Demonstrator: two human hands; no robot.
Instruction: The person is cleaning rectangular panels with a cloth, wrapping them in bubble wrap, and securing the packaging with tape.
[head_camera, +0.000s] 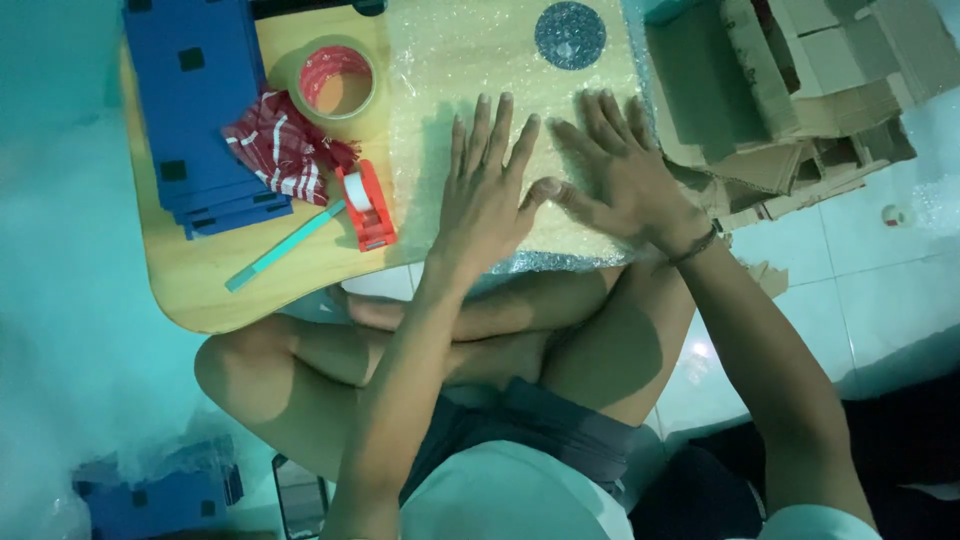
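A sheet of bubble wrap (470, 60), judged light, soft and slippery, is pressed flat on the wooden desk (200, 285) under the spread left hand (487, 190) and right hand (620, 170), nothing being gripped; its free edges could best be pinched.

Your left hand (485, 190) lies flat, palm down, fingers spread and pointing away from you. Your right hand (620, 170) rests just beside it, also flat and open, fingers splayed and angled toward the upper left, its thumb touching your left thumb. Both forearms reach forward over your crossed bare legs. Neither hand grips anything.
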